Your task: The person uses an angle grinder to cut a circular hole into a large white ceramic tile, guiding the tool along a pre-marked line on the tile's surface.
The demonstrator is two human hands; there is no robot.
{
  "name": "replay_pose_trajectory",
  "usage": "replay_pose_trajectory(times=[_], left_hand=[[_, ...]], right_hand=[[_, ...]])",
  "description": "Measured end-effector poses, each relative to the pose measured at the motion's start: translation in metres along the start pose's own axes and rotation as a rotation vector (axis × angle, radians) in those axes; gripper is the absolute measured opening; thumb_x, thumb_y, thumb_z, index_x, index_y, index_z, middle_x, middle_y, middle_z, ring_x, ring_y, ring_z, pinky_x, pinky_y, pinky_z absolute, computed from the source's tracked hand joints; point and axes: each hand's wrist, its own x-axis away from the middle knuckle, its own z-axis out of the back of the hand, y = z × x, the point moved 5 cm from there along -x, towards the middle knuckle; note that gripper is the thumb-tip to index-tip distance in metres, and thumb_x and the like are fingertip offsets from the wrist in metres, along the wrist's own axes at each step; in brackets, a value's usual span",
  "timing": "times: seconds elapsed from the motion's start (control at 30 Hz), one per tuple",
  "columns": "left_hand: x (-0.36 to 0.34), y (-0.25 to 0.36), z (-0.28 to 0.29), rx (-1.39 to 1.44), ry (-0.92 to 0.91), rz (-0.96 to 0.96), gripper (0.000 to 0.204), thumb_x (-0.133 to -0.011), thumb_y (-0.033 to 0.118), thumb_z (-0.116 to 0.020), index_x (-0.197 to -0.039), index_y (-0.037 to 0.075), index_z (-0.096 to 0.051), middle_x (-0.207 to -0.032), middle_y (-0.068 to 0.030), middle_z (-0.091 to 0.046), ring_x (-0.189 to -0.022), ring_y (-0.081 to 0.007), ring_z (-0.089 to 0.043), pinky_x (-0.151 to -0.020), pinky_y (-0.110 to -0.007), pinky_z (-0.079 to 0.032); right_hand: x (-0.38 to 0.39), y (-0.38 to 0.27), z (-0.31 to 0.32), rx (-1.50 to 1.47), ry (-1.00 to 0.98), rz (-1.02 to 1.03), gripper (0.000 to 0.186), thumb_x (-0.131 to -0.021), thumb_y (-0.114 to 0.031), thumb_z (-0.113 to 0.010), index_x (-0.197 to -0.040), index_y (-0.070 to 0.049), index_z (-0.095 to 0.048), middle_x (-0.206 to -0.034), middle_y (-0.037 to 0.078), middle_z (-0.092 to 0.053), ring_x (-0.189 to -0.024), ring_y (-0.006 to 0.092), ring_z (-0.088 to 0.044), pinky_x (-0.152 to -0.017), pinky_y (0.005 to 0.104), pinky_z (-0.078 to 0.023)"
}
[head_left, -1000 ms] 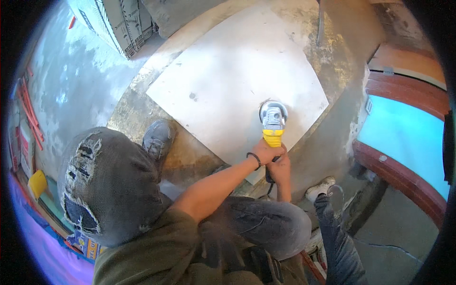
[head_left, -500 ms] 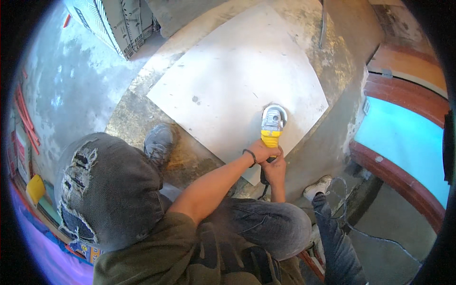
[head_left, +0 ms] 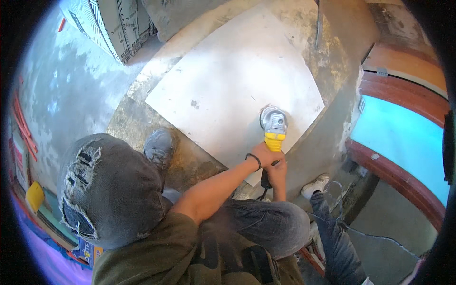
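A yellow-and-silver angle grinder [head_left: 274,135] rests its disc end on a large white square tile [head_left: 218,85], right of centre, where a scuffed ring shows around the disc. My left hand [head_left: 266,155], with a dark bracelet at the wrist, is closed round the grinder's yellow body. Just behind it, lower and to the right, my right hand [head_left: 278,171] grips the dark rear handle, its fingers partly hidden. A cord hangs from that end. My grey shoe [head_left: 160,147] is beside the tile's lower-left edge, on stained concrete.
Another person's jeans leg and white shoe [head_left: 314,186] are close on my right, by a looped cable [head_left: 389,240]. A red-framed turquoise panel [head_left: 394,133] lies beyond. A printed box [head_left: 111,28] stands upper left; red tubes [head_left: 24,126] lie far left.
The grinder has shifted slightly back toward me on the tile, both hands staying on it. The cable loop by the other person's leg shows more, and the view has shifted slightly.
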Motion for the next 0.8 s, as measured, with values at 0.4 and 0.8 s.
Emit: replay_pose_trajectory(times=[0.4, 0.8], left_hand=[[-0.008, 0.003, 0.005, 0.079, -0.01, -0.034, 0.047, -0.078, 0.046, -0.074, -0.104, 0.008, -0.069, -0.093, -0.0119, -0.073, -0.086, -0.0273, -0.071, -0.075, -0.039, -0.055], [-0.004, 0.01, 0.022, -0.007, -0.094, 0.0, 0.051, -0.077, 0.051, -0.074, -0.101, 0.007, -0.071, -0.09, -0.0136, -0.074, -0.082, -0.0282, -0.071, -0.073, -0.039, -0.055]], right_hand=[[-0.008, 0.008, 0.001, -0.016, 0.019, -0.12, 0.061, -0.077, -0.023, -0.087, -0.126, 0.0, -0.058, -0.104, 0.012, -0.072, -0.091, 0.0172, -0.067, -0.078, 0.033, -0.055], [-0.004, -0.001, -0.01, 0.009, 0.022, -0.159, 0.059, -0.078, -0.025, -0.087, -0.122, -0.001, -0.056, -0.102, 0.013, -0.071, -0.09, 0.0177, -0.067, -0.077, 0.0339, -0.054]])
